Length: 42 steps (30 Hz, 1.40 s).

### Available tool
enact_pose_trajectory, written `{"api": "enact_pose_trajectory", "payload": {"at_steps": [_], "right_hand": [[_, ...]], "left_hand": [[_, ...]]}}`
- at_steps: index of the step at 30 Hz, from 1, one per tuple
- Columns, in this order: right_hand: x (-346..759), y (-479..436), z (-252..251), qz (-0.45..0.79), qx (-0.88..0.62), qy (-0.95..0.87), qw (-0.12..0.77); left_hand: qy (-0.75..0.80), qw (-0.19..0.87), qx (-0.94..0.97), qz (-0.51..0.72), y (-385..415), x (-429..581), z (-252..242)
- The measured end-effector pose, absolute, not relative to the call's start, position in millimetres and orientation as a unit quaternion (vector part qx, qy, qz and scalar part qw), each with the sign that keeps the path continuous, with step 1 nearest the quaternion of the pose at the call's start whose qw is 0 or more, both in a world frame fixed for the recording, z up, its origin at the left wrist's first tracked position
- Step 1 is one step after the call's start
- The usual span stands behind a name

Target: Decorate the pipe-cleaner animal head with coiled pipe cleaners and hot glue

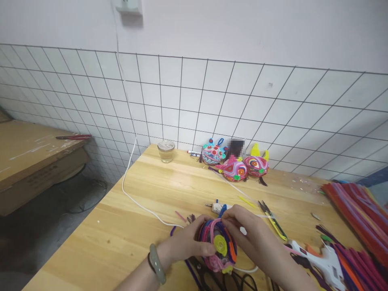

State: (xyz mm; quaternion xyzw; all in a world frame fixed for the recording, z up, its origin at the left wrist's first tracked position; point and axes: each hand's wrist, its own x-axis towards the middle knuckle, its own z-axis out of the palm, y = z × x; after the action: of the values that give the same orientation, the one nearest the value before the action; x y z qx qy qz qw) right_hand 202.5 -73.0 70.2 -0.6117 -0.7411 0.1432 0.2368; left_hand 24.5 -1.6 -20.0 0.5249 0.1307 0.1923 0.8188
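My left hand (194, 242) wraps round a ball-shaped ornament (230, 238) covered in coloured fuzzy pipe cleaners, its thumb beside a yellow coil on the front. At the ornament's top, the fingertips of my right hand (250, 228) are pinched on a pink pipe cleaner (213, 230) that curves down over the front. Behind the ornament lies a white tool with a metal tip (216, 207), partly hidden by my right hand. Black scissor handles (209, 281) show below the ornament. A pair of yellow-handled snips (274, 222) rests right of my right hand.
Finished-looking ornaments (235, 169) stand by the tiled wall, near a glass cup (166, 152) of liquid. At right are a white glue gun (327, 262) and pipe cleaner bundles (360, 214). A white cord (142, 208) crosses the table; pliers (74, 137) lie on another table.
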Motion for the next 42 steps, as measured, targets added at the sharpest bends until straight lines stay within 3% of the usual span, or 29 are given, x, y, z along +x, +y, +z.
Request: {"api": "enact_pose_trajectory", "payload": {"at_steps": [31,42], "right_hand": [[191,-83,63,0.130,-0.619,-0.752,0.185],[189,-87,75,0.221,-0.653,-0.706,0.161]], "left_hand": [[0.208,0.750,0.558,0.289,-4,30,-13],[0.255,0.785,0.475,0.305,-4,34,-9]]}}
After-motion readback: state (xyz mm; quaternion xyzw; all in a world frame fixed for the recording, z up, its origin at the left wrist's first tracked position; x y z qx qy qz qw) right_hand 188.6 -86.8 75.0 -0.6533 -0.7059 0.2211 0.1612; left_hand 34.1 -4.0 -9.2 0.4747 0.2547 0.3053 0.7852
